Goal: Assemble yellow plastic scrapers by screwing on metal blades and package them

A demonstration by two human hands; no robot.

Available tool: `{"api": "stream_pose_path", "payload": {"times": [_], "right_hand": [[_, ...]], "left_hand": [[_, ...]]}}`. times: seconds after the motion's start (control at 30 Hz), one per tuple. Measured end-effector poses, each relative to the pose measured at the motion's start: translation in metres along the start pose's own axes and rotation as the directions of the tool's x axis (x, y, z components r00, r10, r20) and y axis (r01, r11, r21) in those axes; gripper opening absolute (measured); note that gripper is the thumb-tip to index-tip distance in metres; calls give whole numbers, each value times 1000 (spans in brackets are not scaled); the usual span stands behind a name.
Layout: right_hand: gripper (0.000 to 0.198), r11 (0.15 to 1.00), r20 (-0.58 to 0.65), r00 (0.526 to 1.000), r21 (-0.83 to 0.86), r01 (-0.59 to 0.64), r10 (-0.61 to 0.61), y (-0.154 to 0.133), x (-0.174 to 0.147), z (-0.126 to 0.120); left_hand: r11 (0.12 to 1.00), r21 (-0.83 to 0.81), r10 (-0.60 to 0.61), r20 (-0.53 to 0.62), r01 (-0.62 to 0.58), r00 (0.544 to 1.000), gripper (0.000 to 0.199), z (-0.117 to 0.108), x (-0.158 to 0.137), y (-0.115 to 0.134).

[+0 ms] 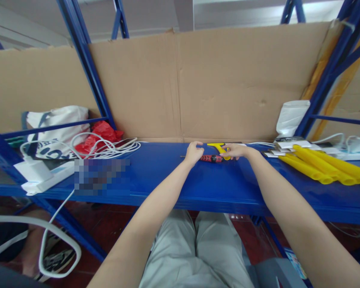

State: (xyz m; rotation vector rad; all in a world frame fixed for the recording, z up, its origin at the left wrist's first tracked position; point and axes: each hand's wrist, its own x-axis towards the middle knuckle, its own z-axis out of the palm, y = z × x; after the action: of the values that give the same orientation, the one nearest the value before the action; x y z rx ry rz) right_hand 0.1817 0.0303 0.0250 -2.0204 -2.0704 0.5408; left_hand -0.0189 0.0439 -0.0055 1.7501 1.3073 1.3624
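My left hand (pixel 194 153) is closed around the shaft side of a screwdriver (pixel 211 159) with a red and black handle. Its thin shaft shows to the left of the hand, and the handle points right. My right hand (pixel 235 151) is at the handle's end with its fingers stretched out, over a yellow tool (pixel 218 147) with a wide flat end. The fingers partly cover this tool, and whether they touch it is unclear. A dark, narrow piece lies behind the yellow tool, too small to name.
Yellow tubes (pixel 324 166) and white boxes (pixel 291 143) lie on the blue shelf (pixel 156 180) at right. Left are a power strip (pixel 52 178), coiled white cables (pixel 120 150), a red bag (pixel 100 138) and a cloth bag (pixel 60 130). Cardboard (pixel 228 84) stands behind; someone's leg shows lower left.
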Motion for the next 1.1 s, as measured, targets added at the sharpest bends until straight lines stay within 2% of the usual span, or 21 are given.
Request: {"api": "stream_pose_path", "payload": {"times": [0.1, 0.33, 0.87, 1.1], "right_hand": [[79, 1000, 36, 999, 22, 21, -22, 5, 0, -3], [65, 999, -35, 999, -39, 27, -29, 4, 3, 2], [58, 1000, -62, 998, 10, 21, -20, 0, 1, 8], [59, 1000, -88, 996, -18, 14, -15, -2, 2, 10]], "left_hand": [[1000, 5, 13, -2, -13, 1000, 27, 0, 0, 0], [1000, 3, -9, 15, 9, 1000, 31, -3, -4, 5], [1000, 22, -21, 18, 20, 1000, 32, -3, -4, 8], [1000, 18, -10, 22, 10, 1000, 32, -2, -3, 6]]}}
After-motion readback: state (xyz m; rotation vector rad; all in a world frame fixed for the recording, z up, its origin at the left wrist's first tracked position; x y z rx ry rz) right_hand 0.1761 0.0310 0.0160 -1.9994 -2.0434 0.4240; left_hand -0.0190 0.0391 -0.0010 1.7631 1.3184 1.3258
